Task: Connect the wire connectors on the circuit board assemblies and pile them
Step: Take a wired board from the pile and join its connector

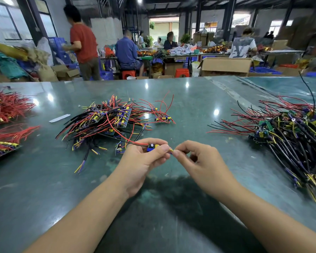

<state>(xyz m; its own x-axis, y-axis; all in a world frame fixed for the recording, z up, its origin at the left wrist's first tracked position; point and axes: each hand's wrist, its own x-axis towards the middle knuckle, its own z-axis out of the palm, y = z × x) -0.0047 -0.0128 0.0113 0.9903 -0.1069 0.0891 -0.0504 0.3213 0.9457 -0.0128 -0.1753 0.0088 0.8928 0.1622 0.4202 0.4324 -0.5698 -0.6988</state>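
Note:
Over the green table (pixel 171 99), my left hand (pixel 142 161) grips a small circuit board assembly (pixel 152 148) with blue and yellow parts; red and black wires run from it up to the left. My right hand (pixel 199 161) pinches the yellow and purple wire ends (pixel 171 151) sticking out of that board, fingertips of both hands almost touching. A second small board (pixel 119 148) lies just left of my left hand. A big pile of wired boards (pixel 106 119) sits beyond my hands. Another pile (pixel 292 136) lies to the right.
Bundles of red wires (pixel 5 106) and a board with red wires (pixel 4 143) lie at the left edge. A small separate board (pixel 162 119) sits right of the middle pile, a white paper strip (pixel 59 118) left of it. People work at far tables behind cardboard boxes (pixel 226 65).

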